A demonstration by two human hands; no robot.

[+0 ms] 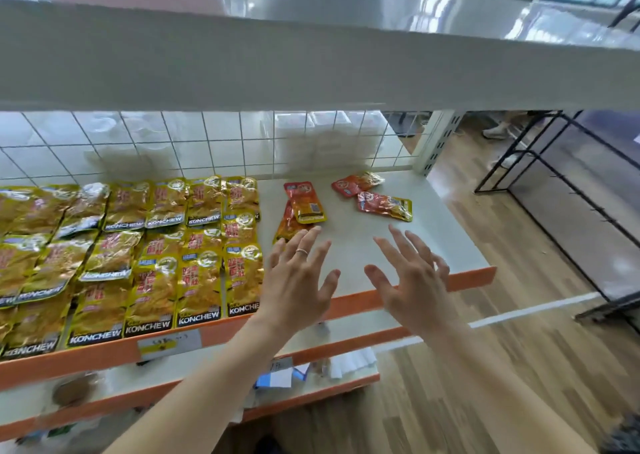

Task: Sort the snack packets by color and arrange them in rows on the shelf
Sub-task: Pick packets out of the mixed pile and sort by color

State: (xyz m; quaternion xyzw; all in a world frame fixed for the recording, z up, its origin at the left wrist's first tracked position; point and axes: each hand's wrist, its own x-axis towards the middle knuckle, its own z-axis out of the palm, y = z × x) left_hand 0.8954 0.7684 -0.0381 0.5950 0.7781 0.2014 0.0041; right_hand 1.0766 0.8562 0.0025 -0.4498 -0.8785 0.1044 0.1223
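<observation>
**A:** What are the packets like?

**B:** They are flat, rectangular foil pouches, glossy and crinkled. The yellow packets (156,253) fill the left half of the frame in overlapping rows. They are gold with red lettering and have a black band along the bottom edge. The red packets (304,204) lie loose at centre right. A couple overlap near the middle and a few more are scattered towards the upper right.

**A:** And the surface under them?

**B:** The shelf (433,239) is a smooth, matt white board with an orange front lip. Behind it stands a white wire grid (173,142) of square cells. Pale wood-plank floor (519,349) shows at lower right.

**A:** The hands?

**B:** Both are empty, palms down, with the fingers straight and spread wide. The left hand (298,280) is at lower centre and wears a thin ring (301,252). Its fingertips reach the lowest red packet, though I cannot tell whether they touch it. The right hand (412,280) is just beside it, over bare shelf near the front lip and well apart from any packet.
</observation>
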